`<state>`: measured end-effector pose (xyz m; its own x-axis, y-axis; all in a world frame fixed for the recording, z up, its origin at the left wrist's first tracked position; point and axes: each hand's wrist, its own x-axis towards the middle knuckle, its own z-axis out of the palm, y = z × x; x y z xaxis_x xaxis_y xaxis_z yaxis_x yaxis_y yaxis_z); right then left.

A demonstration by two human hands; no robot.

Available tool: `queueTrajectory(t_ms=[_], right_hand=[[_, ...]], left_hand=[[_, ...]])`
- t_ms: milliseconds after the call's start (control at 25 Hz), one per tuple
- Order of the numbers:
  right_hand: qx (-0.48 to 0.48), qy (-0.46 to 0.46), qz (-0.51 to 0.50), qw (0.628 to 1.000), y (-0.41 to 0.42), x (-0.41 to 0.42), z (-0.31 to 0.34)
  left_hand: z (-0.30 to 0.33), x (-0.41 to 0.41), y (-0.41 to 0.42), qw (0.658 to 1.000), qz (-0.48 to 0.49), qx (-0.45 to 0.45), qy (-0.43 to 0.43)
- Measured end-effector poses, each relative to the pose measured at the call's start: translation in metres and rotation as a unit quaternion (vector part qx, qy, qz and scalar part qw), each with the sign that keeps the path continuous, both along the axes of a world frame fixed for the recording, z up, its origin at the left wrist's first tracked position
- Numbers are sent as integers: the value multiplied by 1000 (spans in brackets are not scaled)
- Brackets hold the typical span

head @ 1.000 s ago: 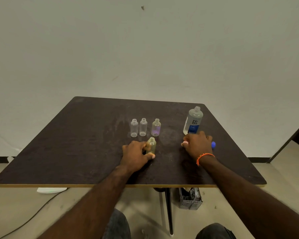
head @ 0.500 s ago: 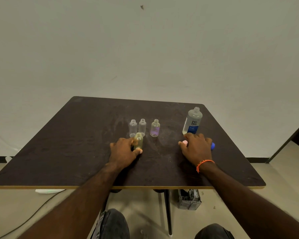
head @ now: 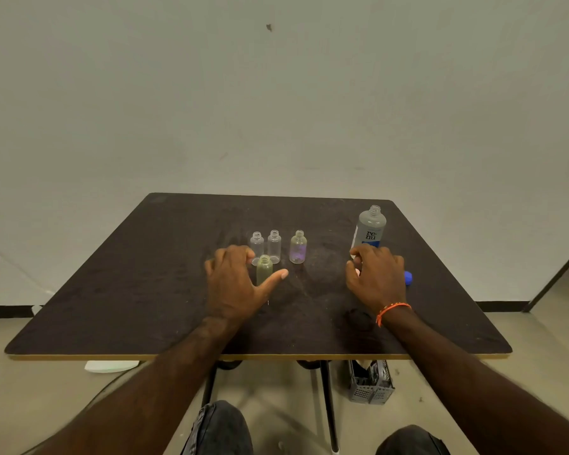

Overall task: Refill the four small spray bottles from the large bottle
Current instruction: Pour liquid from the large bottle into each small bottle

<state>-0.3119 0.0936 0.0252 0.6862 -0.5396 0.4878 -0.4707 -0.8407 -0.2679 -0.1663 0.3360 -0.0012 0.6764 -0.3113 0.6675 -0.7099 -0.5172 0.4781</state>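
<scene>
Just beyond the left hand's (head: pixel 235 284) fingertips stand two clear small bottles (head: pixel 266 247) and, further right, a purple-tinted one (head: pixel 298 247), all upright and uncapped on the dark bench (head: pixel 112 290). The yellow-green small bottle (head: pixel 264 270) stands upright between those released, spread fingers and thumb; contact cannot be told. The right hand (head: pixel 376 277) lies with fingers curled over small pieces, a blue cap (head: pixel 407 277) beside its knuckles, the uncapped large bottle (head: pixel 369 229) just beyond its fingertips.

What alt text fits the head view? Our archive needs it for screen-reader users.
A person's left hand loosely cups a greenish small bottle on a dark table, near three other uncapped small bottles; the right hand rests curled before the open large bottle.
</scene>
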Motion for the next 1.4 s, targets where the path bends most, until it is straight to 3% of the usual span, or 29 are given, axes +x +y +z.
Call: queueTrajectory(t_ms=[80,160,280,480,600,720,880,1120,1400], right_hand=[[3,-26,-12,1000,-9,-4,9],[27,-31,-22,999,-25,-7,16],[63,3,-47,997,-57,-8,25],[170,56,-42,983,-110,15,30],[251,64,17,966,-133,34,29],[303,46,70,949,-145,48,28],[329,9,111,938,-145,54,25],[301,-66,120,944,-114,48,55],[278,-52,157,946,-49,23,67]], left_hand=[[17,-10,-20,993,-70,6,-95],[33,-21,-50,969,-179,78,-150],[49,-33,-104,946,-247,202,-60],[49,-14,-188,953,-199,186,133],[45,11,-226,946,-188,213,156],[37,27,-252,918,-257,232,191],[32,37,-253,907,-313,185,213],[61,28,-224,926,-310,115,184],[76,15,-154,927,-294,146,183]])
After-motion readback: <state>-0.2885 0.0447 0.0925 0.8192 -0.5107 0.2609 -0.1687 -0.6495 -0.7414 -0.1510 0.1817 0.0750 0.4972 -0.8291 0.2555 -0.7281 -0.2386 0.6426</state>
